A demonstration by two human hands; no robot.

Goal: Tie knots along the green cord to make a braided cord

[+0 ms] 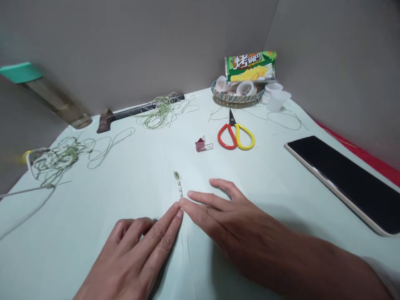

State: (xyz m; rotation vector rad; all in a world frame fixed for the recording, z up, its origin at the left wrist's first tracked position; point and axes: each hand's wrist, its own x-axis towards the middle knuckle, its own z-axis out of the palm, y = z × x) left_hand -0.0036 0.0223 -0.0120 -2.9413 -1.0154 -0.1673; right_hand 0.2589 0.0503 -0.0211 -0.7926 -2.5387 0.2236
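A short braided cord (179, 185) in pale green and white, with a looped green end, lies on the table in front of me. My left hand (140, 250) has its thumb and forefinger closed together at the cord's lower end. From the other side, my right hand (225, 216) presses a fingertip onto the same spot, its other fingers stretched out above the table. The exact grip under the fingertips is hidden. Two thin threads (188, 248) trail from there toward me, between the hands.
Beyond the hands lie a dark red binder clip (200, 145) and scissors (236, 135) with red and yellow handles. A phone (343, 183) is at right. Tangled green thread (161, 110), a hammer-like tool (108, 120) and a basket (236, 98) with snack pack and cups stand behind.
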